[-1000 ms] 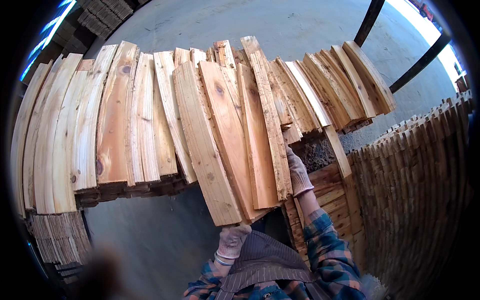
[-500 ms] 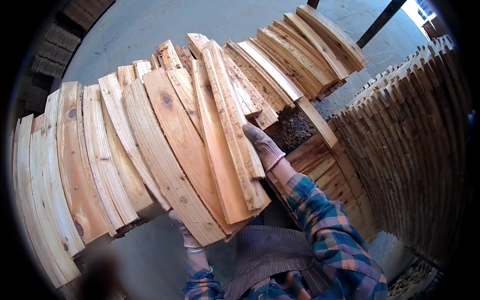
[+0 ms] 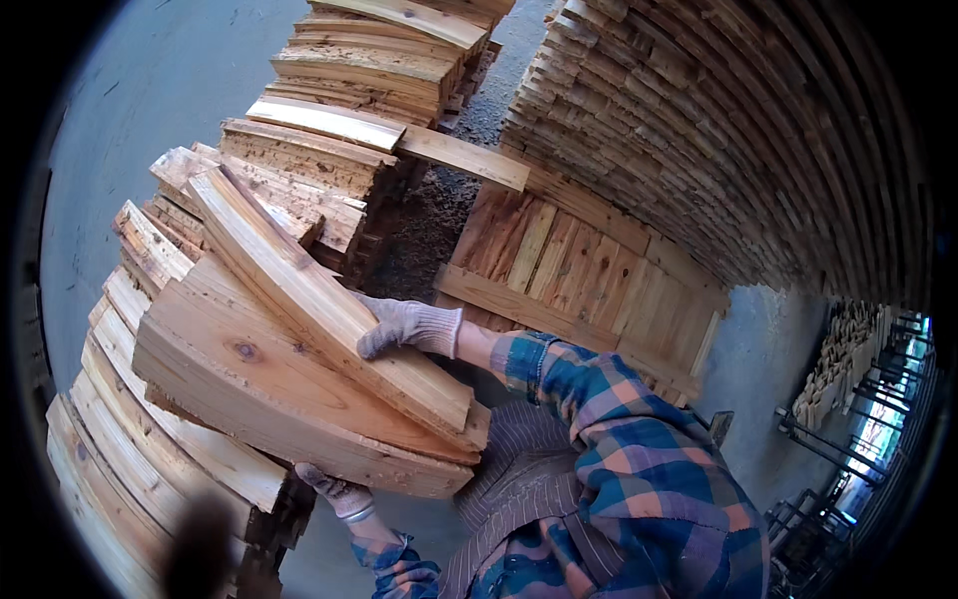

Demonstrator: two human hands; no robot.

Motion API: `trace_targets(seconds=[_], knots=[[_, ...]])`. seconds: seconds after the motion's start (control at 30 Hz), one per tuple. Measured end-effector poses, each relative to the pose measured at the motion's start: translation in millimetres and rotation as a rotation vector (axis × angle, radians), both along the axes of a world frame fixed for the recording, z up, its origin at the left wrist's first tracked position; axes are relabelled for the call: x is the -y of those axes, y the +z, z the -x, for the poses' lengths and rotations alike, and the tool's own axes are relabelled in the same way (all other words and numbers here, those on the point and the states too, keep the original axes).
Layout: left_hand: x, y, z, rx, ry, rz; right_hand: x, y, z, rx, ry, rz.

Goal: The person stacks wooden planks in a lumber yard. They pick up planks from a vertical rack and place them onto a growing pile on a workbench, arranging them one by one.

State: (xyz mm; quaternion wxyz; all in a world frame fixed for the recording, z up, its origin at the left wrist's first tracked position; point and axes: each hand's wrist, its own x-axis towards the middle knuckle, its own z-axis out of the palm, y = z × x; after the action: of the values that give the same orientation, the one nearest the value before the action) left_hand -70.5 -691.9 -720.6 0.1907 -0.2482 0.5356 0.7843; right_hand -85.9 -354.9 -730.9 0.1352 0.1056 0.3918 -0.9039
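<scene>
My right hand [image 3: 404, 327], in a pale knit glove, is closed over the near part of a narrow wooden board [image 3: 319, 299], its thumb bent on top. That board lies on wider boards, among them a knotted one [image 3: 244, 344], making a loose bundle against my striped apron [image 3: 524, 459]. At the bundle's lower left edge, my gloved left hand [image 3: 334, 489] grips from beneath; its fingers are partly hidden under the wood. The bundle's far end overlaps a long stack of rough boards [image 3: 150, 469].
Further stacked boards [image 3: 364, 60] continue toward the far side. To the right, a low plank platform [image 3: 569, 260] stands beside a tall wall of stacked slats [image 3: 689, 130]. One single plank [image 3: 464, 158] bridges from the stack to the platform. Metal racks [image 3: 858, 439] stand at far right.
My view has turned to the right, so the stacks appear further left and more of the platform shows. The bundle has turned with me, and my right hand now lies over its top.
</scene>
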Motion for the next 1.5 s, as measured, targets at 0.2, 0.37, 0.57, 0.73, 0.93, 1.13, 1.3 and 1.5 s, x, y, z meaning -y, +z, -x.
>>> trace_targets(seconds=[0.2,0.37,0.57,0.73,0.93,1.13,1.3,1.5], knots=[[-54.2,18.2,-33.8,-0.223,-0.494,0.352,-18.3,-14.3,-86.8,-0.048,-0.185,0.006],[-106.0,-10.1,-51.5,-0.023,-0.668,0.126,-23.6,-88.1,-227.4,-0.024,-0.549,-0.148],[-297.6,-59.4,-101.7,0.209,-1.007,0.078,-43.1,-127.9,-388.6,0.441,-0.957,-0.231],[-420.2,-207.5,-159.8,0.134,-1.161,0.048,-73.5,-224.3,-548.1,0.763,-0.795,-0.870],[-439.7,-281.5,-158.3,-0.336,-1.139,0.536,-135.5,-272.1,-717.0,0.991,-1.436,-0.169],[-435.5,-269.1,-276.7,-0.895,-1.611,1.440,-183.1,-303.2,-675.7,1.018,-1.343,-0.549],[-430.4,-278.8,-252.4,-0.982,-1.438,1.310,-192.8,-309.0,-671.5,1.049,-1.380,-0.323],[-407.9,-280.7,-196.0,-1.310,-1.313,1.142,-173.4,-290.8,-638.9,0.897,-1.380,-0.533]])
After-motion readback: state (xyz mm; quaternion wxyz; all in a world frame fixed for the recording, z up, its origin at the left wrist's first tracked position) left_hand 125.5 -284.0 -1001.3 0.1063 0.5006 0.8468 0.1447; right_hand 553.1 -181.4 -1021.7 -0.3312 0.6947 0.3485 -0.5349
